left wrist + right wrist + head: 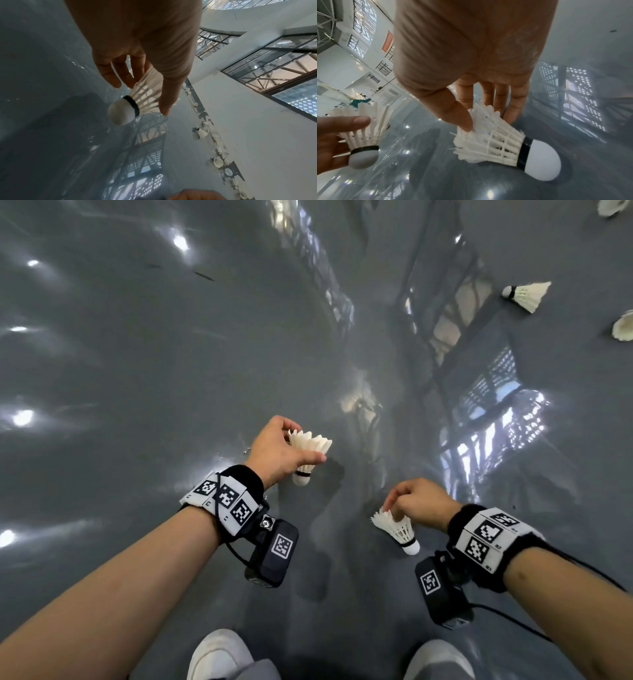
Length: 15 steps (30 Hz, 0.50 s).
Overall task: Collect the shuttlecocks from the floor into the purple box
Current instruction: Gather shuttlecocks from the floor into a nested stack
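Note:
My left hand (301, 444) grips a white feather shuttlecock (310, 453) by its skirt, cork down, above the grey floor. In the left wrist view the thumb and fingers (135, 75) close round the same shuttlecock (137, 102). My right hand (390, 510) pinches the feather rim of a second shuttlecock (397, 529), which is tilted with its cork low by the floor. The right wrist view shows the thumb and fingers (465, 121) on that shuttlecock (496, 142); whether its cork touches the floor is unclear. The purple box is not in view.
Loose shuttlecocks lie on the floor at the far right (527, 296), (623, 326) and top right (611, 207). Several more line the foot of a white wall (199, 133). My white shoes (219, 655) stand at the bottom edge. The floor (137, 371) is glossy.

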Each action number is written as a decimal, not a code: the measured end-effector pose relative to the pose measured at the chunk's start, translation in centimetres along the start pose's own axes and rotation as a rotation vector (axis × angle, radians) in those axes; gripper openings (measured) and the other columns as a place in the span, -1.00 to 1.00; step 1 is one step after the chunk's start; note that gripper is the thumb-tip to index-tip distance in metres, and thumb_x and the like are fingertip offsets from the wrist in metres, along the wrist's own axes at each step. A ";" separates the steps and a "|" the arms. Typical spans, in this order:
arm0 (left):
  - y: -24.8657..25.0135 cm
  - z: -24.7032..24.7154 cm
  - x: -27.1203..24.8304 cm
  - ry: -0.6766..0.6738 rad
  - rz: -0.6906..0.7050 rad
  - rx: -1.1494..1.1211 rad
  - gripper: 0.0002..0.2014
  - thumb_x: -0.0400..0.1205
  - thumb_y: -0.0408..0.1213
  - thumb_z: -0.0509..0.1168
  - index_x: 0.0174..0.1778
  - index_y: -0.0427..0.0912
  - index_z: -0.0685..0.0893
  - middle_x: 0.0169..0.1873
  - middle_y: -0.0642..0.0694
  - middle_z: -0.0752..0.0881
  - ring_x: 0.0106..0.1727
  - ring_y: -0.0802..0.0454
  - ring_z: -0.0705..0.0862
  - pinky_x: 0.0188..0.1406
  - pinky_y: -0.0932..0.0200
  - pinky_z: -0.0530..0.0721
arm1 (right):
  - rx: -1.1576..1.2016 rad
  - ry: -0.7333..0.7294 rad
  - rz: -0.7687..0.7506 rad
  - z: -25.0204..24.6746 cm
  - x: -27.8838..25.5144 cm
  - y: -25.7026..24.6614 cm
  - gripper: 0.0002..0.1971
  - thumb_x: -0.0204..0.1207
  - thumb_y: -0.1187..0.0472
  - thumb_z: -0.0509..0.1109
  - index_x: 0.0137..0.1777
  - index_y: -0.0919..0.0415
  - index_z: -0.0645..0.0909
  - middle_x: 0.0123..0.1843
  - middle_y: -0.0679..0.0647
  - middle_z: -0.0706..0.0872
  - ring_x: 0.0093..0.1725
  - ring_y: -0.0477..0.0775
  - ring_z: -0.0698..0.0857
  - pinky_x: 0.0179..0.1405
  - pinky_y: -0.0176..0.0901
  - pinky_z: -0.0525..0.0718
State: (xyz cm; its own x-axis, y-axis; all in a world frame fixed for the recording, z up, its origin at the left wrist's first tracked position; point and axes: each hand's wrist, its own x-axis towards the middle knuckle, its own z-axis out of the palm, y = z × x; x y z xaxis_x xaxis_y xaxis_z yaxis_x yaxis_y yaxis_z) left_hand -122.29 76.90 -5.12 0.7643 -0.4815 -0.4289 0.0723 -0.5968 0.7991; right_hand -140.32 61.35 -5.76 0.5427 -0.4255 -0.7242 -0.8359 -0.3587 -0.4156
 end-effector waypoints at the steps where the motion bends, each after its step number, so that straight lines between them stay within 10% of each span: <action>1: 0.0 0.2 0.0 -0.012 0.008 0.012 -0.37 0.13 -0.24 0.71 0.02 -0.13 0.52 0.02 -0.22 0.70 0.02 -0.12 0.71 0.13 -0.14 0.67 | 0.006 0.004 -0.001 -0.1 0.0 0.0 -0.71 0.29 0.43 0.42 -0.41 -0.04 0.70 -0.36 -0.18 0.72 -0.09 -0.06 0.69 -0.15 -0.32 0.61; 10: 0.0 1.7 -1.1 -0.174 0.049 0.028 -0.41 0.20 -0.37 0.67 0.08 -0.11 0.55 0.01 -0.16 0.66 -0.02 -0.04 0.66 -0.01 0.05 0.69 | 0.100 0.033 0.017 0.2 0.6 1.2 -0.92 0.23 0.31 0.51 -0.40 0.12 0.73 -0.11 0.17 0.83 0.03 0.21 0.77 0.15 0.10 0.73; 15: 0.7 3.0 -1.4 -0.261 0.064 0.006 -0.40 0.33 -0.52 0.54 0.26 -0.17 0.52 0.06 -0.17 0.62 -0.12 -0.02 0.62 -0.26 0.06 0.67 | 0.650 0.394 -0.072 -2.3 1.2 0.0 -0.77 0.33 0.33 0.52 -0.49 0.08 0.66 -0.25 0.11 0.74 -0.01 0.24 0.76 0.14 0.24 0.72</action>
State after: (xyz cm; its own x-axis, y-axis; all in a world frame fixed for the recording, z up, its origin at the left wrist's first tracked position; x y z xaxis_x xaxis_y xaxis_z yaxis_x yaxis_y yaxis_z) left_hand -125.26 75.29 -5.22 0.5765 -0.6670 -0.4720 0.0251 -0.5630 0.8261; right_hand -139.46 58.95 -5.34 0.4850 -0.7286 -0.4836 -0.6118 0.1125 -0.7830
